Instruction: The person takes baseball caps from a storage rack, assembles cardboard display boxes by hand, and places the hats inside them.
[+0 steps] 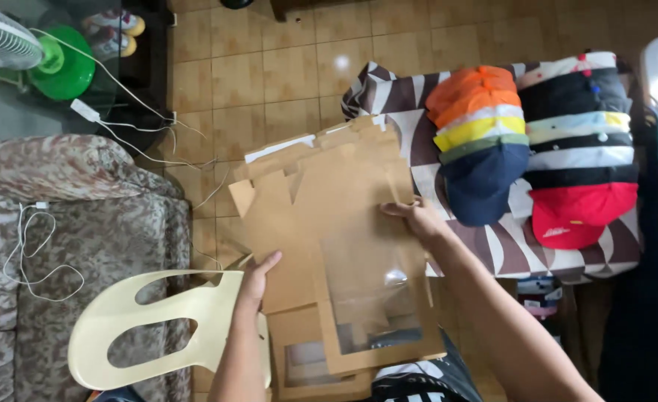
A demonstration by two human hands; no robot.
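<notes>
A flat, unfolded brown cardboard box [329,201] with a clear plastic window [373,290] lies across my lap, on top of other flat cardboard pieces [299,365]. My left hand [256,277] grips its near left edge, thumb on top. My right hand [418,217] holds the right edge of the same sheet, fingers curled onto it. Two rows of stacked caps sit just right of my right hand: an orange, yellow and navy row [479,149] and a black, white and red row [578,149].
The caps rest on a brown-and-white patterned cloth [403,112]. A cream plastic chair [150,327] stands by my left arm. A patterned sofa [83,223] with a white cable [31,253] is at the left. A fan with a green base [65,67] stands on the tiled floor [269,67].
</notes>
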